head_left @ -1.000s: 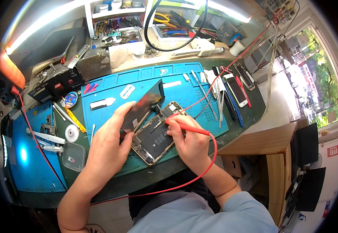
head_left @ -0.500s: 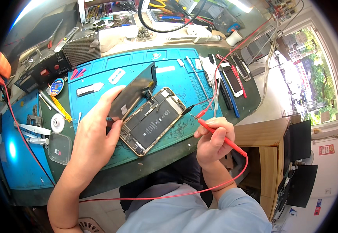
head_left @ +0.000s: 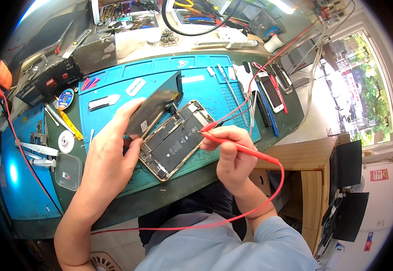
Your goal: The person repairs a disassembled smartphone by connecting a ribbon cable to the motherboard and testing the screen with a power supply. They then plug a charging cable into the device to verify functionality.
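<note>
My left hand (head_left: pixel 108 153) grips the lower edge of the phone's dark screen panel (head_left: pixel 153 113), which is tilted up beside the opened phone body (head_left: pixel 149 156). A ribbon cable spans the two near the top. Inside the body lies a black battery (head_left: pixel 174 147). My right hand (head_left: pixel 232 156) pinches a red test probe (head_left: pixel 255 153), its tip over the right part of the battery; contact I cannot tell. Close by the tip is a red clip (head_left: pixel 208 127) on a red wire. A black lead (head_left: pixel 225 120) runs next to it.
The body lies on a blue repair mat (head_left: pixel 128 108). Tweezers, a blue pen-like tool (head_left: pixel 271 117) and a white phone (head_left: pixel 271 92) lie right. Left are a clear plastic box (head_left: pixel 68 171), a solder spool (head_left: pixel 65 98) and a utility blade (head_left: pixel 104 102). A red cable loops across my lap.
My right hand has moved left with the red probe, from beyond the phone's right edge to over the battery. The red clip has shifted left too. The left hand has stayed in place.
</note>
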A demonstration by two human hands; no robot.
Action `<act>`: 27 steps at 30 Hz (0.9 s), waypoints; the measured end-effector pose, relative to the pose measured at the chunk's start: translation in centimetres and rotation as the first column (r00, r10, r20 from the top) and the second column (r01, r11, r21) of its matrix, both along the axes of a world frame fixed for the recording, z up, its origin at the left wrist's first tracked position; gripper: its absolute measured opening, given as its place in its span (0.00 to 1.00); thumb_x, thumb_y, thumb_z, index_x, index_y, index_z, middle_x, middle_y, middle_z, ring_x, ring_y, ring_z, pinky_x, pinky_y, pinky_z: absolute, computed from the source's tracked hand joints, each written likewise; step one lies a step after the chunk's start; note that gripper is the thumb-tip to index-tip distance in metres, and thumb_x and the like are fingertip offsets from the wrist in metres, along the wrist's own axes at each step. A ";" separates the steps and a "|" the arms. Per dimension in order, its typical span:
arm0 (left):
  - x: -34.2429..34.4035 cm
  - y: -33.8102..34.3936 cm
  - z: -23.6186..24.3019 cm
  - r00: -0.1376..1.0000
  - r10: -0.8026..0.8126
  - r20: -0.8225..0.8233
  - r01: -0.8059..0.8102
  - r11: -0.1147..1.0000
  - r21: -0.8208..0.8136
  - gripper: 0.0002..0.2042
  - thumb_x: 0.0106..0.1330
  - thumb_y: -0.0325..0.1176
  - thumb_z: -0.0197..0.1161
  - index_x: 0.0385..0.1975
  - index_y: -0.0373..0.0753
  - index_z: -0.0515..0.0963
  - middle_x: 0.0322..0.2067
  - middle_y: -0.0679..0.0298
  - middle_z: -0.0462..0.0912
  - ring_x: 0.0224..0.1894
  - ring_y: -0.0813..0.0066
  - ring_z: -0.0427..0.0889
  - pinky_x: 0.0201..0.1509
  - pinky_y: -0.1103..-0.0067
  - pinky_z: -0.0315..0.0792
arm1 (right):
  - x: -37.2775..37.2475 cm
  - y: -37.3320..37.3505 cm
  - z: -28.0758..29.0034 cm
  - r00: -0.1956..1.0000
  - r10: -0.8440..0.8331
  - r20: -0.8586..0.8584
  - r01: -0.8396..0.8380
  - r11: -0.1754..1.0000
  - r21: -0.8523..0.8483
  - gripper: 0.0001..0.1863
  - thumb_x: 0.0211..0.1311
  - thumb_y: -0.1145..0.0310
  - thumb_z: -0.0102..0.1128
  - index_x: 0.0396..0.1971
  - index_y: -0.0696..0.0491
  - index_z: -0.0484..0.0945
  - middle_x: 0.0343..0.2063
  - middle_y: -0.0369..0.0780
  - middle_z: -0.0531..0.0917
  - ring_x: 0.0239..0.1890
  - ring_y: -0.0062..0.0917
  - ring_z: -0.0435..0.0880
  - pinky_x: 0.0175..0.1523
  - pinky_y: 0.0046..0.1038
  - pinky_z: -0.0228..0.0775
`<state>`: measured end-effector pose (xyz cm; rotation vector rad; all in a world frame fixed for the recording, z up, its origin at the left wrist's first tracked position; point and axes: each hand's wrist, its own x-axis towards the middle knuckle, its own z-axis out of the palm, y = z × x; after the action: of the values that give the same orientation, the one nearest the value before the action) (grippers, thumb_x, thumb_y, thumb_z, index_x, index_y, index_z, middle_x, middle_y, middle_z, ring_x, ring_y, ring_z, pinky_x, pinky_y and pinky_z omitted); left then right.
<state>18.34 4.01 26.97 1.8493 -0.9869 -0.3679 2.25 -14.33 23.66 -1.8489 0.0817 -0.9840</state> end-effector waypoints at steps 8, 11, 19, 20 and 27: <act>0.1 0.2 -0.3 0.999 0.004 0.044 -0.003 1.000 -0.021 0.31 0.64 0.14 0.60 0.69 0.39 0.67 0.56 0.50 0.81 0.46 0.56 0.86 0.49 0.71 0.80 | 2.1 1.2 0.0 0.962 -0.114 -0.250 0.088 0.990 -0.110 0.11 0.74 0.64 0.63 0.40 0.58 0.81 0.32 0.40 0.85 0.29 0.24 0.85 0.34 0.24 0.76; 0.2 0.2 -0.5 0.999 -0.003 0.048 0.004 1.000 -0.008 0.32 0.63 0.13 0.60 0.69 0.39 0.68 0.59 0.52 0.79 0.47 0.58 0.85 0.48 0.72 0.80 | 2.3 1.1 0.0 0.951 -0.129 -0.282 0.096 0.987 -0.130 0.11 0.75 0.64 0.63 0.41 0.58 0.80 0.31 0.41 0.84 0.28 0.26 0.85 0.33 0.26 0.75; 0.3 0.3 -0.6 0.999 -0.005 0.051 0.004 1.000 0.009 0.33 0.62 0.11 0.61 0.69 0.39 0.68 0.64 0.55 0.76 0.48 0.64 0.85 0.46 0.76 0.82 | 2.5 1.4 0.0 0.929 -0.201 -0.309 0.154 0.973 -0.170 0.11 0.75 0.63 0.62 0.40 0.57 0.80 0.29 0.40 0.82 0.27 0.28 0.84 0.33 0.28 0.75; 0.3 0.3 -0.6 0.999 -0.005 0.045 0.005 1.000 0.015 0.33 0.62 0.11 0.61 0.69 0.39 0.68 0.64 0.55 0.76 0.48 0.64 0.85 0.46 0.76 0.82 | 2.5 1.5 0.0 0.926 -0.216 -0.309 0.168 0.970 -0.174 0.11 0.75 0.63 0.62 0.40 0.57 0.80 0.29 0.40 0.82 0.27 0.28 0.84 0.33 0.28 0.75; 0.2 0.3 -0.9 0.998 0.012 0.062 -0.010 1.000 -0.025 0.32 0.63 0.14 0.61 0.69 0.41 0.68 0.54 0.50 0.82 0.43 0.54 0.85 0.48 0.70 0.78 | 2.7 1.6 0.0 0.912 -0.260 -0.316 0.195 0.955 -0.223 0.08 0.74 0.67 0.62 0.38 0.57 0.80 0.26 0.40 0.81 0.25 0.29 0.82 0.31 0.30 0.73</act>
<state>18.57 4.27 26.11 1.8530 -1.0185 -0.2917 4.98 -12.76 23.70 -2.2093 0.4400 -0.8372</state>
